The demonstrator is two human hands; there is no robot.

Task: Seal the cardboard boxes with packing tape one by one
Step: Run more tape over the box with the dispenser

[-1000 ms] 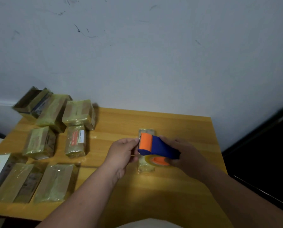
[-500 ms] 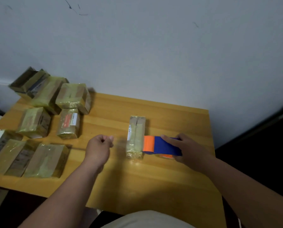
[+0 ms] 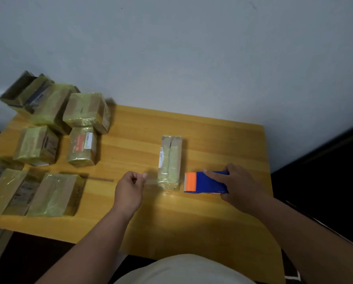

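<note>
The tape holder (image 3: 205, 182) is held by the right hand (image 3: 238, 184); the left hand (image 3: 129, 190) is curled, holding nothing. The box (image 3: 170, 161) could be knocked off the worktop (image 3: 212, 222).

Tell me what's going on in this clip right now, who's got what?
A person is taping up small cardboard boxes at a wooden table. The right hand holds a blue and orange tape dispenser resting on the table just right of a narrow box that already wears tape. The left hand hovers left of that box with fingers curled, holding nothing that shows. A cluster of tape-wrapped boxes fills the table's left side.
</note>
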